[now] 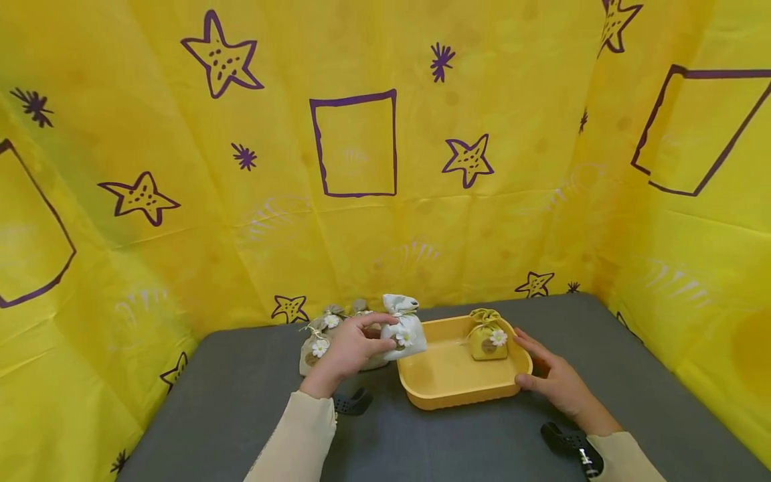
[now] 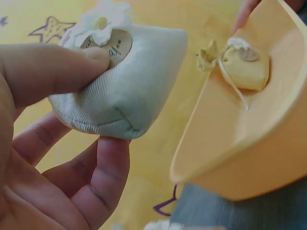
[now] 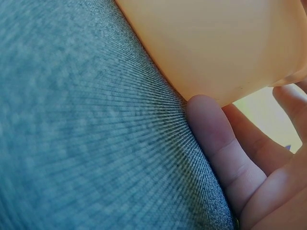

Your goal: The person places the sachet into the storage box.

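Note:
My left hand (image 1: 352, 348) pinches a pale green fabric pouch (image 1: 402, 328) with a white flower, held just over the left rim of the yellow tray (image 1: 446, 388). In the left wrist view the thumb and fingers (image 2: 108, 177) grip the pouch (image 2: 129, 86) beside the tray (image 2: 249, 153). A yellow pouch (image 1: 488, 335) with a white flower sits in the tray's far right corner, also seen as the yellow pouch (image 2: 244, 62). My right hand (image 1: 551, 378) rests against the tray's right side, thumb (image 3: 211, 129) touching the tray wall (image 3: 216, 43) and the grey table.
Several more pale pouches (image 1: 319, 341) stand on the grey tabletop (image 1: 241, 402) left of the tray, behind my left hand. Yellow patterned sheets (image 1: 361, 167) wall in the table at the back and both sides.

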Action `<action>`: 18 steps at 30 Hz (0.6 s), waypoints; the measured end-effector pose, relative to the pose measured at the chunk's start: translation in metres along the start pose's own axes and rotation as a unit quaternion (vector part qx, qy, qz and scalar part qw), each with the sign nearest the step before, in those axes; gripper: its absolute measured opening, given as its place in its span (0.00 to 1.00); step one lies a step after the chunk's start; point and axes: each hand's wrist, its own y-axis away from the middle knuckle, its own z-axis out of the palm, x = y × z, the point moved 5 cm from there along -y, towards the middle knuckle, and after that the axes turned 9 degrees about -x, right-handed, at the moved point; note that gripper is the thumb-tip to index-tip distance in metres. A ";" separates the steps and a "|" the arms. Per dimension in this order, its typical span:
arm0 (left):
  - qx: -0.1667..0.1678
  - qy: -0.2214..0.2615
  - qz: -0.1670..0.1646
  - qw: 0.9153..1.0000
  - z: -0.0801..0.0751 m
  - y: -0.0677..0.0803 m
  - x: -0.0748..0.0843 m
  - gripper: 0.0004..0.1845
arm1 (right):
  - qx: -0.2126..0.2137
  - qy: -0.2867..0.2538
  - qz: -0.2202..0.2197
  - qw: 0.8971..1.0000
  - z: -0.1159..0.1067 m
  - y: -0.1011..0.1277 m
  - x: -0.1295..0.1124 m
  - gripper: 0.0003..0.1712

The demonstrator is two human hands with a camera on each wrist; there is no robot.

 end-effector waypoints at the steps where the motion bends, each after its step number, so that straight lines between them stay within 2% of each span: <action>1: -0.006 0.003 0.002 1.000 0.003 -0.003 0.001 0.19 | 0.000 0.000 -0.001 1.000 0.000 0.000 0.000 0.41; 4: -0.023 0.005 0.010 1.000 0.012 -0.012 0.003 0.19 | -0.002 -0.003 -0.004 1.000 0.000 0.000 -0.002 0.41; 7: -0.024 0.001 0.012 1.000 0.022 -0.021 0.002 0.20 | -0.003 -0.004 -0.008 1.000 0.000 0.000 -0.002 0.41; 12: -0.011 -0.014 -0.011 1.000 0.040 -0.038 -0.007 0.18 | 0.000 -0.004 -0.013 1.000 0.000 0.001 -0.001 0.41; 18: -0.011 -0.001 -0.028 1.000 0.060 -0.057 -0.016 0.17 | -0.001 -0.012 -0.003 1.000 0.001 0.000 -0.002 0.41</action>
